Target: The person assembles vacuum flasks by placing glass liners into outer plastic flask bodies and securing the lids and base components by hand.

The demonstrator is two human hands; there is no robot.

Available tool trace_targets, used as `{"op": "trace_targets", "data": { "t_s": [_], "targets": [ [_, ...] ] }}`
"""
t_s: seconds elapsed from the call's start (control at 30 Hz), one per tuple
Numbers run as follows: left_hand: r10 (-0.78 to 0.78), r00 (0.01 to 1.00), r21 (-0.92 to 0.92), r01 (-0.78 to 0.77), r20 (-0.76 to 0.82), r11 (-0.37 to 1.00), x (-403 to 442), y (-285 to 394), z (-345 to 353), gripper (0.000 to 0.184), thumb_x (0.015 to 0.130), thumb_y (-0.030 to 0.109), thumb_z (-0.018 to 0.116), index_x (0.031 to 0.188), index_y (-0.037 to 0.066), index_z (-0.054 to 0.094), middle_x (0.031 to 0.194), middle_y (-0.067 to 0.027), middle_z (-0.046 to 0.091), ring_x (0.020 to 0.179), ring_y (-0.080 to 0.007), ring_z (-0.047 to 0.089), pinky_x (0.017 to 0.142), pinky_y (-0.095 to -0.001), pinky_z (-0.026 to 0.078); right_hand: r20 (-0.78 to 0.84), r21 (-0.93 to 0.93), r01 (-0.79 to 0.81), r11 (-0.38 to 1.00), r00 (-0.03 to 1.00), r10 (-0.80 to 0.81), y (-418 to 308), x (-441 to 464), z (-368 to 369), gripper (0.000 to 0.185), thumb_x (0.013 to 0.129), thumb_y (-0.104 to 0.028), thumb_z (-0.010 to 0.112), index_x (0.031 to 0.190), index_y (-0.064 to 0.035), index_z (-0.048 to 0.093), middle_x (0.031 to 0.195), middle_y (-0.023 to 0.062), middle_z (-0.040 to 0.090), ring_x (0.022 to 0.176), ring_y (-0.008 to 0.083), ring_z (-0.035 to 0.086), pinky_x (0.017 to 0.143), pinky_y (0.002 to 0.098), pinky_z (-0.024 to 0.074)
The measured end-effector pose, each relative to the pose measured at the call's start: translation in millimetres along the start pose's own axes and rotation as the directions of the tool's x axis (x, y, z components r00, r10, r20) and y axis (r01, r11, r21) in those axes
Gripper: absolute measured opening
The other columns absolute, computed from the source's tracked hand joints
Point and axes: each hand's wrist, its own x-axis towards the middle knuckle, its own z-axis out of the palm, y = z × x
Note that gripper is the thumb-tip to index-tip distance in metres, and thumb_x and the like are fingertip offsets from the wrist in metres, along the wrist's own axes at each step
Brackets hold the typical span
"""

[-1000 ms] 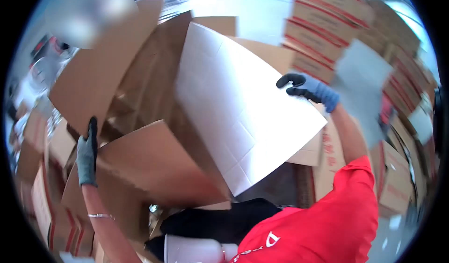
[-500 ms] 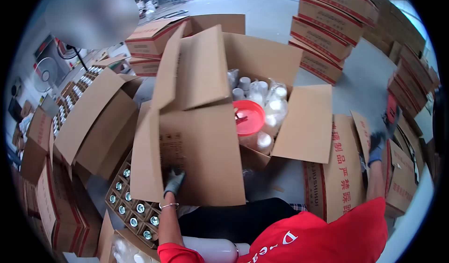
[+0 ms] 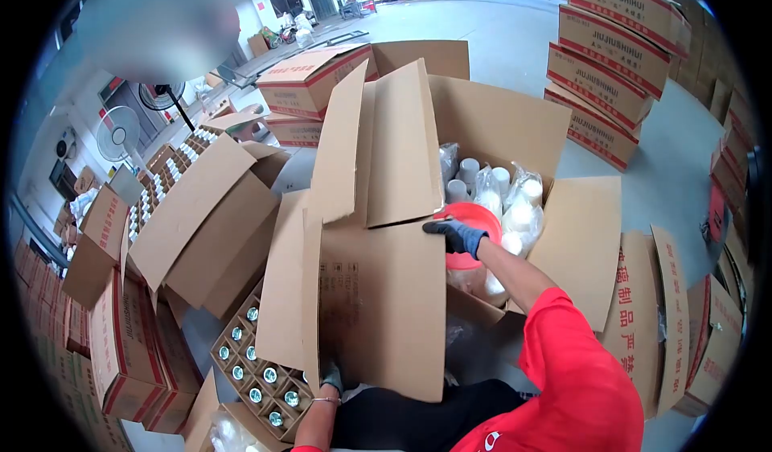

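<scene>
An open cardboard carton stands upright before me, its flaps raised. My right hand, in a grey-blue glove with dark fingertips, is closed on the carton's right edge, just below a top flap. Low at the carton's left side is my left hand, gloved and mostly hidden, so its fingers cannot be made out. Behind my right hand, a red round basin sits in a box with bagged white cups. A divided box of silver-capped bottles lies to the left.
Stacked printed cartons rise at the back right. More cartons stand at the left, near a tray of white-topped bottles and a fan. Printed boxes stand at the right.
The white-grey sheet seen earlier is out of view. My right hand has come from the far right onto the carton's edge. My left hand has moved lower along the carton.
</scene>
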Motion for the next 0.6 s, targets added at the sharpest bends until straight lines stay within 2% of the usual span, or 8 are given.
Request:
{"op": "trace_targets", "data": {
  "t_s": [0.07, 0.13, 0.23, 0.3, 0.37, 0.4, 0.53, 0.6],
  "targets": [
    [-0.016, 1.000, -0.030, 0.016, 0.001, 0.999, -1, -2, 2, 0.057, 0.090, 0.043, 0.058, 0.134, 0.011, 0.044, 0.126, -0.0117, 0.050, 0.113, -0.0296, 0.052, 0.090, -0.0423, 0.044, 0.148, -0.153, 0.142, 0.978, 0.982, -0.119, -6, 18, 6, 0.033, 0.086, -0.033, 0.072, 0.103, -0.0056, 0.067, 0.091, 0.0053, 0.071, 0.077, 0.0158, 0.067, 0.067, 0.0321, 0.0543],
    [-0.026, 1.000, -0.083, 0.026, 0.001, 0.996, -2, -7, 4, 0.052, 0.090, 0.042, 0.058, 0.132, 0.014, 0.046, 0.121, -0.0097, 0.052, 0.110, -0.0279, 0.052, 0.087, -0.0424, 0.045, 0.043, -0.766, 0.319, 0.559, 0.892, -0.451, -10, 27, 23, 0.039, 0.084, -0.036, 0.073, 0.100, -0.0014, 0.067, 0.083, 0.0072, 0.070, 0.072, 0.0174, 0.066, 0.065, 0.0319, 0.0521],
    [-0.055, 0.998, -0.350, 0.053, 0.004, 0.935, 2, -18, -1, 0.044, 0.092, 0.040, 0.058, 0.129, 0.018, 0.048, 0.113, -0.0067, 0.055, 0.105, -0.0254, 0.053, 0.081, -0.0425, 0.046, -0.038, -0.769, 0.162, 0.619, 0.954, -0.296, -86, -85, 87, 0.043, 0.085, -0.039, 0.071, 0.101, 0.0005, 0.066, 0.082, 0.0114, 0.068, 0.075, 0.0147, 0.062, 0.068, 0.0312, 0.0509],
    [-0.070, 0.996, -0.713, 0.082, 0.047, 0.696, 12, -24, -14, 0.039, 0.093, 0.039, 0.058, 0.126, 0.021, 0.050, 0.108, -0.0047, 0.057, 0.102, -0.0237, 0.054, 0.077, -0.0426, 0.047, 0.339, -0.841, 0.539, 0.052, 0.598, -0.726, -80, -91, 59, 0.042, 0.086, -0.034, 0.072, 0.109, -0.0005, 0.063, 0.088, 0.0093, 0.068, 0.077, 0.0138, 0.062, 0.065, 0.0325, 0.0520],
    [-0.021, 0.999, -0.891, 0.054, 0.051, 0.450, 30, -17, -24, 0.034, 0.094, 0.038, 0.058, 0.124, 0.024, 0.051, 0.103, -0.0027, 0.059, 0.099, -0.0221, 0.054, 0.073, -0.0427, 0.047, 0.252, -0.740, 0.632, 0.233, 0.581, -0.774, -72, -131, 35, 0.041, 0.087, -0.027, 0.072, 0.115, 0.0002, 0.061, 0.095, 0.0077, 0.068, 0.082, 0.0124, 0.062, 0.067, 0.0319, 0.0526],
    [0.014, 1.000, -0.914, 0.018, 0.026, 0.405, 40, -4, -27, 0.032, 0.094, 0.038, 0.058, 0.123, 0.026, 0.052, 0.100, -0.0017, 0.060, 0.097, -0.0212, 0.054, 0.071, -0.0427, 0.048, 0.010, -0.506, 0.532, 0.679, 0.791, -0.612, -89, -176, 44, 0.039, 0.088, -0.023, 0.071, 0.116, 0.0013, 0.061, 0.099, 0.0072, 0.069, 0.085, 0.0114, 0.062, 0.070, 0.0307, 0.0526],
    [0.234, 0.967, -0.914, -0.179, -0.096, 0.363, 20, 242, -71, 0.046, 0.095, 0.029, 0.063, 0.135, 0.022, 0.042, 0.103, -0.0009, 0.057, 0.082, -0.0154, 0.056, 0.065, -0.0338, 0.049, -0.415, -0.202, 0.603, 0.772, 0.661, -0.625, -103, -329, -17, 0.045, 0.092, -0.014, 0.062, 0.131, 0.0026, 0.050, 0.121, 0.0110, 0.062, 0.109, 0.0155, 0.061, 0.095, 0.0294, 0.0492],
    [0.620, 0.782, -0.971, -0.194, -0.067, 0.140, 9, 372, -83, 0.047, 0.100, 0.030, 0.049, 0.141, 0.010, 0.038, 0.130, -0.0074, 0.049, 0.114, -0.0211, 0.049, 0.092, -0.0378, 0.043, -0.551, -0.268, 0.727, 0.632, 0.422, -0.720, -122, -420, -76, 0.041, 0.095, -0.020, 0.055, 0.130, 0.0010, 0.053, 0.123, 0.0100, 0.061, 0.111, 0.0164, 0.059, 0.096, 0.0312, 0.0479]
  ]
}}
